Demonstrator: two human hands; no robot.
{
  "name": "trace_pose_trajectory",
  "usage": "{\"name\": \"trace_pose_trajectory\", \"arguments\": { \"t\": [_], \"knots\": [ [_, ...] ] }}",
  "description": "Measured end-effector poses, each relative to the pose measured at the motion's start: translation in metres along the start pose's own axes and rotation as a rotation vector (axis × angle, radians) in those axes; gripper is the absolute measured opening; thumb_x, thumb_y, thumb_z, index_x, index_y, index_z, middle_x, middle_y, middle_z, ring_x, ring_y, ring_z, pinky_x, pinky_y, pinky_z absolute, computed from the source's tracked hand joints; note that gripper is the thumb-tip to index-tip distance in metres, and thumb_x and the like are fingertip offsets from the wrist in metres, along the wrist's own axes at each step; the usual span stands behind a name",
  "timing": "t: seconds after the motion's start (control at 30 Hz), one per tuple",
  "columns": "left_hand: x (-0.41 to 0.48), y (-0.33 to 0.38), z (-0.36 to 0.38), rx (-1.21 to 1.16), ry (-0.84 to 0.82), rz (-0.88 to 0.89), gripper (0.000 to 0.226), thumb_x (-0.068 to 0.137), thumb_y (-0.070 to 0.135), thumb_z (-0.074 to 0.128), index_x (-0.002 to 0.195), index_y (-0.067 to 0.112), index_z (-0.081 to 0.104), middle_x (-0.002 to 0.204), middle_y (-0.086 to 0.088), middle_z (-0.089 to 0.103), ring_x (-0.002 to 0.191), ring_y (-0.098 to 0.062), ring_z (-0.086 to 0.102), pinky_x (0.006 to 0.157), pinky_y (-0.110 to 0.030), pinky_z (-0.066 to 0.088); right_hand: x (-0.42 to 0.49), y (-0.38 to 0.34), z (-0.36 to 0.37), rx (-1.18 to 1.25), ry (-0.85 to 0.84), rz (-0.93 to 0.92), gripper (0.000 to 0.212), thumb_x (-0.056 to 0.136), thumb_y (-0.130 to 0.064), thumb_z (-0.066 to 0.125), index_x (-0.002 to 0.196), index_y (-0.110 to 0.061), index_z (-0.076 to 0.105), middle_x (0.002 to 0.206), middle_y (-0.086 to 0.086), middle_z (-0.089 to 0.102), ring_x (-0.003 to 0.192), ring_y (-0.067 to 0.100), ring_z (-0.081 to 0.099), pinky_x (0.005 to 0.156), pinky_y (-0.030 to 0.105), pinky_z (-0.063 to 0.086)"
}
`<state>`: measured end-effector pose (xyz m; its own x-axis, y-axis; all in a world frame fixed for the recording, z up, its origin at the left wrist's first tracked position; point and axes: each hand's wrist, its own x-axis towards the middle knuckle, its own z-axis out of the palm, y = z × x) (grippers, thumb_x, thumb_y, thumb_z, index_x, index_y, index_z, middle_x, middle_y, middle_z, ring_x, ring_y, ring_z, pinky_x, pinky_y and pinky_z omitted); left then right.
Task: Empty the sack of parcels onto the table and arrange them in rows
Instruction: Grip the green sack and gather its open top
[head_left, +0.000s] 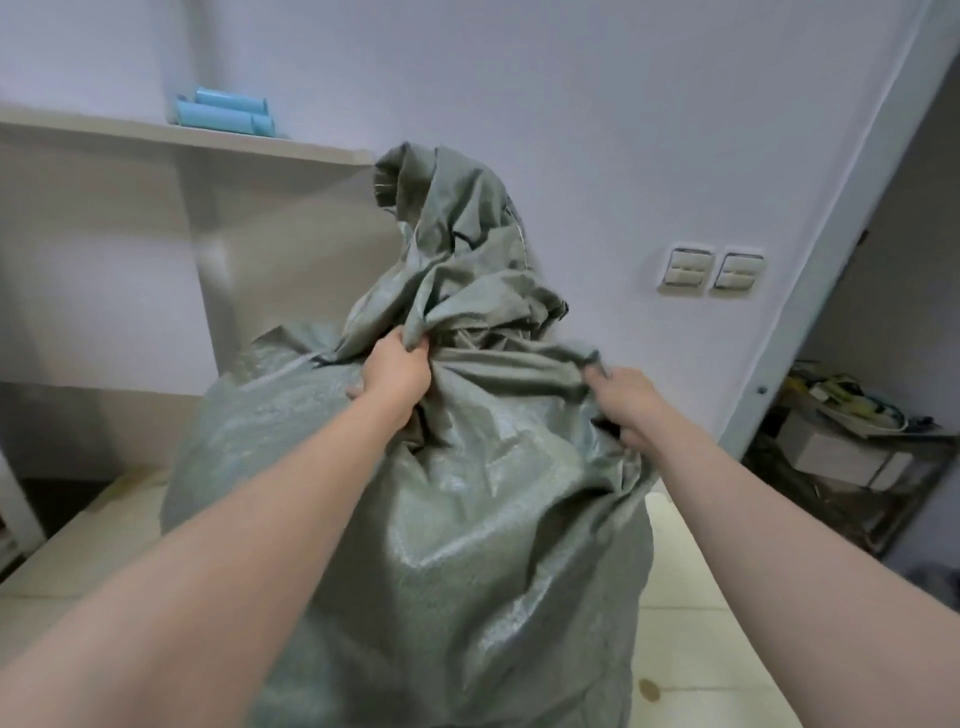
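On the floor by the table (270, 143) stands the full sack (441, 519), its neck bunched in the fists of left hand (393, 373) and right hand (626, 400), best hoisted with that grip kept low and tight.

Both my bare arms stretched forward, my left hand (396, 375) fisted on a bunch of the sack (467, 545), my right hand (629, 402) near it, slightly lower, fingers curled round another fold

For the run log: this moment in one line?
sack: bulging, upright | left hand: grips gathered neck | right hand: grips neck fabric | parcels: unseen
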<state>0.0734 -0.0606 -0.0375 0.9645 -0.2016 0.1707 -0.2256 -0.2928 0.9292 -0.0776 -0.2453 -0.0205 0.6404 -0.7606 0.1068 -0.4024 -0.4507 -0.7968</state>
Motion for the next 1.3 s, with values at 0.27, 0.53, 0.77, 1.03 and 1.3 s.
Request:
{"name": "trace_pose_trajectory", "arguments": {
  "t": [0.27, 0.53, 0.77, 1.03, 1.3],
  "knots": [
    [0.011, 0.005, 0.001, 0.525, 0.033, -0.07, 0.091, 0.072, 0.06, 0.069, 0.142, 0.016, 0.029, 0.149, -0.02, 0.027, 0.143, -0.038, 0.018, 0.118, -0.056, 0.002, 0.025, -0.009, 0.0, 0.008, -0.038, 0.1, 0.073, 0.087, -0.053, 0.059, 0.139, -0.003, 0.045, 0.133, 0.013, 0.055, 0.113, 0.031, 0.058, 0.093, 0.037, 0.05],
    [0.052, -0.003, -0.043, 0.493, 0.032, 0.086, 0.138, 0.048, 0.082, 0.07, 0.15, 0.022, -0.002, 0.158, -0.013, -0.005, 0.147, -0.035, -0.008, 0.115, -0.059, -0.012, 0.048, -0.046, 0.018, -0.209, -0.127, 0.082, 0.05, 0.095, -0.039, 0.058, 0.12, 0.003, 0.054, 0.104, 0.012, 0.053, 0.073, 0.026, 0.055, 0.051, 0.027, 0.037],
    [0.094, -0.028, -0.063, 0.751, 0.027, 0.191, 0.158, 0.038, 0.094, 0.057, 0.146, 0.022, -0.033, 0.156, -0.012, -0.03, 0.144, -0.034, -0.025, 0.11, -0.064, -0.017, 0.057, -0.06, 0.056, -0.715, -0.423, -0.145, 0.049, 0.102, -0.031, 0.046, 0.145, -0.008, 0.04, 0.153, 0.012, 0.037, 0.138, 0.025, 0.037, 0.097, 0.021, 0.026],
    [0.113, -0.059, -0.045, 0.967, -0.462, -0.099, 0.131, 0.055, 0.095, 0.047, 0.154, 0.015, 0.018, 0.157, -0.006, 0.03, 0.147, -0.031, 0.019, 0.114, -0.064, -0.009, 0.103, -0.037, 0.083, -0.881, -0.434, -0.099, 0.046, 0.096, -0.036, 0.055, 0.131, -0.007, 0.057, 0.136, 0.012, 0.056, 0.122, 0.028, 0.054, 0.1, 0.03, 0.041],
    [0.102, -0.056, -0.031, 0.157, -0.096, -0.214, 0.083, 0.064, 0.067, 0.061, 0.129, 0.017, 0.054, 0.134, -0.008, 0.057, 0.129, -0.034, 0.046, 0.116, -0.052, 0.022, 0.098, -0.027, 0.073, -0.365, -0.085, 0.058, 0.04, 0.101, -0.03, 0.044, 0.118, 0.0, 0.064, 0.129, 0.018, 0.06, 0.12, 0.031, 0.055, 0.095, 0.03, 0.042]
  ]
}}
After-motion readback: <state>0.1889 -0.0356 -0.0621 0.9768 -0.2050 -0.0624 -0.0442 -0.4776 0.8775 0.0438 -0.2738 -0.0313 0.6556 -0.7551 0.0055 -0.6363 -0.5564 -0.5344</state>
